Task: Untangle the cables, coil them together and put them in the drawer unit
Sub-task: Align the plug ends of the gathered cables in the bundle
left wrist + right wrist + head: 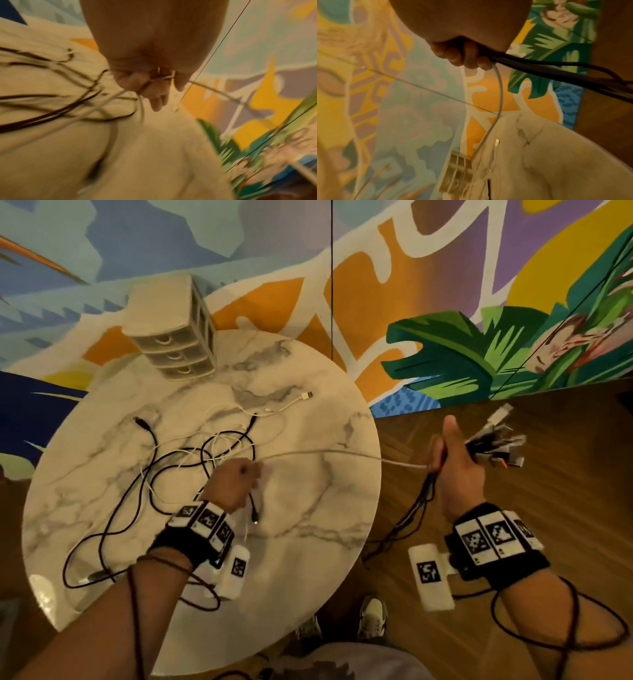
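From the head camera, your left hand [236, 484] is over the round marble table [318, 508], its fingers curled round a white cable [325, 453]. That cable runs in a raised line past the table's right edge to your right hand [455, 463], which is held out over the wooden floor [548, 508]. Your right hand is clenched round a bundle of cables [493, 446]: the plug ends fan out past the thumb side, and dark cords hang below the fist toward the floor. A loose tangle of black and white cables [191, 453] lies on the table just behind your left hand, and one white plug [307, 395] lies apart toward the far rim. The drawer unit [174, 332] stands at the table's far left edge, its three drawers pushed in. Shoes [371, 619] show beside the table's near edge.

From the left wrist camera, much is blurred. Your left hand [154, 83] has its fingers curled, with the white cable [214, 90] passing between them and leaving to the right; dark cords [51, 111] trail over the table on the left.

From the right wrist camera, your right hand [464, 54] grips dark cords [556, 71] that leave to the right, and the white cable [500, 94] drops in a curve from the fingers to the table [556, 162]. The drawer unit [455, 170] shows near the bottom, beside a white plug [496, 142].
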A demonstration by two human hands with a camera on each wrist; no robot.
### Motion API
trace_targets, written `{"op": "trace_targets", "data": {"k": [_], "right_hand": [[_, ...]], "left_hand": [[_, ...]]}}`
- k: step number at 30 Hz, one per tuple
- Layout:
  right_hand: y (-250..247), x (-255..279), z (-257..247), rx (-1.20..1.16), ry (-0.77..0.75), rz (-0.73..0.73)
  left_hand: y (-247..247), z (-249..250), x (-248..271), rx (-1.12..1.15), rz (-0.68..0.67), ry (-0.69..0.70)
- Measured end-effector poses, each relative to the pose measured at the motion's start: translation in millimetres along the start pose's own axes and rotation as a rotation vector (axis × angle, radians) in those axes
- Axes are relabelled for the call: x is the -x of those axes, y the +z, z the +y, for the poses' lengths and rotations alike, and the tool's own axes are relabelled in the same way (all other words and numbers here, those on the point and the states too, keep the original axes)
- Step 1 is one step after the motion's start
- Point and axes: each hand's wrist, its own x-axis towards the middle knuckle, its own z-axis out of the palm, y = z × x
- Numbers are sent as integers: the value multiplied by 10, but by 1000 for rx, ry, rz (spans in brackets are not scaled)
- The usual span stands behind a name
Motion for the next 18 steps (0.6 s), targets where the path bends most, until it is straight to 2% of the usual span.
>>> {"op": "trace_targets", "data": {"k": [2,4,6,9,14,16,18], "right_hand": [[156,130,-73,121,-31,-126],[370,286,-95,196,-32,-353],[535,388,-55,204,26,-502],[581,382,70,229,66,-496],[526,305,182,368,143,-500],[540,289,200,368,168,-453],[518,246,212,360,147,-393]], "left_hand": [[-112,395,-22,22,47,62],[-77,788,71,-21,38,137],[52,1098,264,-185,3,254],[228,1273,528,-471,41,336],[349,1285,660,-620,47,422],[433,1291,700,-596,33,443],[518,1211,708,-409,-4,415]]}}
